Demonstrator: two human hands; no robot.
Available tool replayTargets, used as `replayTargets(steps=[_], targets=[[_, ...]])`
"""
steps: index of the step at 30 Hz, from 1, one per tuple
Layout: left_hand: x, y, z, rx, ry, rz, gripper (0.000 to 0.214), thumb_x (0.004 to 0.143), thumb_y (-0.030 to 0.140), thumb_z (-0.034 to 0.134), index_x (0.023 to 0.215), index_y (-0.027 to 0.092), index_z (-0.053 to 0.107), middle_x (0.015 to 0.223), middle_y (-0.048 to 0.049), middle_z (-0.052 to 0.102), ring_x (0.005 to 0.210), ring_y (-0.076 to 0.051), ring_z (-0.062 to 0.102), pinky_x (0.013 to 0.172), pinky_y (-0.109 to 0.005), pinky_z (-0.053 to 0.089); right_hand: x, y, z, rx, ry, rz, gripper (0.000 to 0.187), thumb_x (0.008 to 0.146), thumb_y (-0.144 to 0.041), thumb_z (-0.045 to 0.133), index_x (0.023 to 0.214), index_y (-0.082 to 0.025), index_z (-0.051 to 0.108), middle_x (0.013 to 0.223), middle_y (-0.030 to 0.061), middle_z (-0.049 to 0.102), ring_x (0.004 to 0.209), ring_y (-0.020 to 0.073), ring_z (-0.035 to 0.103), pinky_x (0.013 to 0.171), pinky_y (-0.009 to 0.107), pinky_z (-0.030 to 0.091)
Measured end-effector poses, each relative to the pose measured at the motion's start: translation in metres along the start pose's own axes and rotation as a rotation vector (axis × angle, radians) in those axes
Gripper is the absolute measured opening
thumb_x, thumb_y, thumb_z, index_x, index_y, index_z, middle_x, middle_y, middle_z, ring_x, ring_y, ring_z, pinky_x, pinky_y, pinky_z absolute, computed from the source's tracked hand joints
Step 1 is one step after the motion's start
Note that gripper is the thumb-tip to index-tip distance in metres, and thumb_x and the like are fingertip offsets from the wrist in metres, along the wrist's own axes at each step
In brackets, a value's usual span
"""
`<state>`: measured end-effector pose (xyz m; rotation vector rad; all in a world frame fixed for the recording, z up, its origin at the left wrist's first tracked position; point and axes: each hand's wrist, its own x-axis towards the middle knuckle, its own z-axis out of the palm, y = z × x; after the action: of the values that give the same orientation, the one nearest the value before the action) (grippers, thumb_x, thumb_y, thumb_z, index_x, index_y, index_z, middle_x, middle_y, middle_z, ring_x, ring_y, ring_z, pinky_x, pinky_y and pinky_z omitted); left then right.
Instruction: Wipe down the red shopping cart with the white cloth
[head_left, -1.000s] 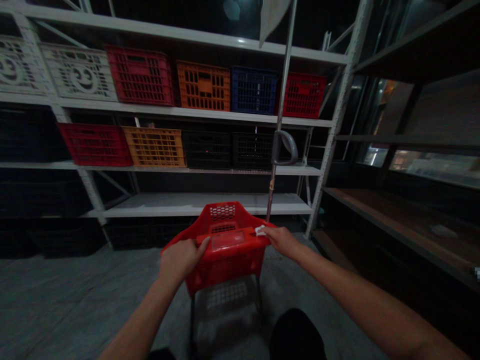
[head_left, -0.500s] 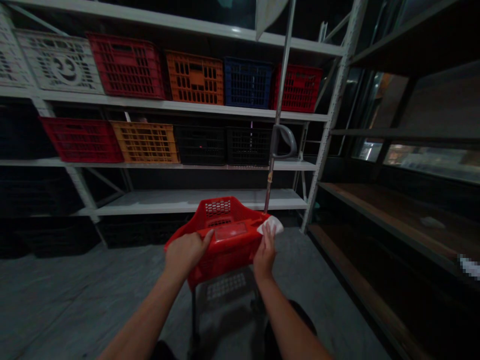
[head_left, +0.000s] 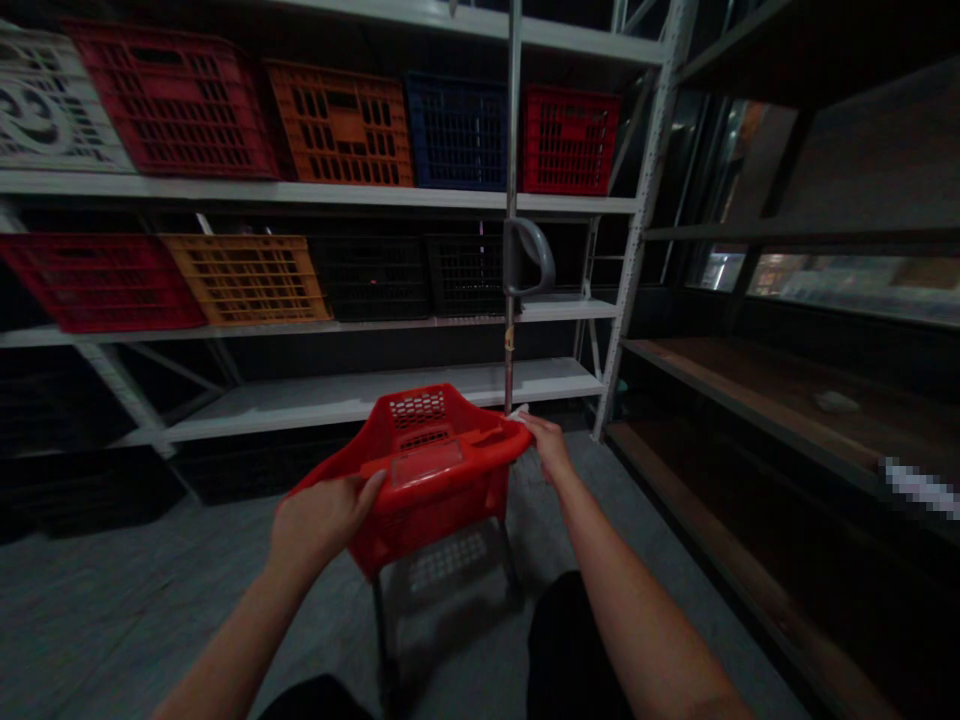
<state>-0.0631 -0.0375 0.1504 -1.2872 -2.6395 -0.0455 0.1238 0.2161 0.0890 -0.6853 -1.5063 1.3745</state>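
A small red plastic shopping cart (head_left: pixel 427 500) stands on the floor in front of me, with a clear panel (head_left: pixel 427 462) set in its handle. My left hand (head_left: pixel 319 515) is wrapped round the left part of that handle, thumb on top. At the cart's right corner my right hand (head_left: pixel 546 448) presses a white cloth or tissue (head_left: pixel 519 411) against the red rim; most of the cloth is hidden behind the fingers. A metal pole (head_left: pixel 513 150) with a grey loop handle (head_left: pixel 534 258) rises from the cart's right side.
White metal shelving (head_left: pixel 360 195) across the back holds several plastic crates, among them an orange crate (head_left: pixel 341 125) and a blue crate (head_left: pixel 457 132). Dark wooden shelves (head_left: pixel 735 375) run along the right. Grey concrete floor (head_left: pixel 112 600) lies around the cart.
My right hand with the white cloth has moved from the handle's right end outward and forward round the corner of the rim. My left hand keeps its grip. The view has shifted slightly.
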Motion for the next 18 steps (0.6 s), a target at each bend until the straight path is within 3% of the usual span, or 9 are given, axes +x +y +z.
replayTargets(steps=[4, 7, 11, 14, 18], targets=[[0.009, -0.022, 0.002, 0.003, -0.019, -0.005, 0.069, 0.081, 0.060, 0.012, 0.096, 0.022, 0.067, 0.081, -0.0136, 0.070, 0.082, -0.033, 0.064, 0.066, -0.038, 0.044, 0.023, 0.001, 0.013, 0.078, -0.109, 0.080, 0.035, 0.071, -0.039, 0.057, 0.090, -0.011, 0.069, 0.090, 0.0099, 0.070, 0.087, 0.0214, 0.064, 0.072, 0.030, 0.051], [0.021, -0.040, 0.005, 0.008, -0.019, 0.010, 0.066, 0.083, 0.056, 0.013, 0.104, 0.020, 0.064, 0.087, -0.0140, 0.070, 0.087, -0.030, 0.063, 0.075, -0.039, 0.044, 0.018, 0.011, 0.027, 0.129, -0.104, 0.117, 0.038, 0.069, -0.043, 0.058, 0.087, -0.012, 0.068, 0.084, 0.0073, 0.070, 0.079, 0.0195, 0.065, 0.065, 0.027, 0.049], [0.024, -0.050, 0.007, 0.071, 0.218, 0.075, 0.052, 0.087, 0.042, 0.019, 0.102, 0.019, 0.063, 0.113, -0.0129, 0.061, 0.108, -0.029, 0.053, 0.101, -0.052, 0.024, -0.006, 0.027, 0.030, 0.162, -0.069, 0.140, 0.035, 0.060, -0.044, 0.064, 0.076, -0.013, 0.068, 0.070, 0.0050, 0.068, 0.066, 0.0192, 0.063, 0.058, 0.028, 0.048], [0.011, -0.033, -0.001, 0.061, 0.418, 0.050, 0.047, 0.087, 0.042, 0.023, 0.104, 0.018, 0.060, 0.123, -0.0142, 0.054, 0.113, -0.030, 0.047, 0.103, -0.058, 0.015, -0.017, 0.029, 0.024, 0.188, -0.035, 0.119, 0.035, 0.056, -0.045, 0.066, 0.072, -0.014, 0.066, 0.066, 0.0057, 0.066, 0.063, 0.0202, 0.061, 0.056, 0.030, 0.047], [-0.008, 0.021, -0.018, -0.083, 0.483, 0.175, 0.046, 0.087, 0.047, 0.027, 0.102, 0.018, 0.059, 0.117, -0.0112, 0.057, 0.112, -0.024, 0.047, 0.106, -0.044, 0.020, -0.012, 0.006, 0.029, 0.253, 0.053, 0.004, 0.044, 0.073, -0.052, 0.046, 0.091, -0.016, 0.062, 0.089, 0.0082, 0.066, 0.081, 0.0203, 0.062, 0.069, 0.030, 0.048]])
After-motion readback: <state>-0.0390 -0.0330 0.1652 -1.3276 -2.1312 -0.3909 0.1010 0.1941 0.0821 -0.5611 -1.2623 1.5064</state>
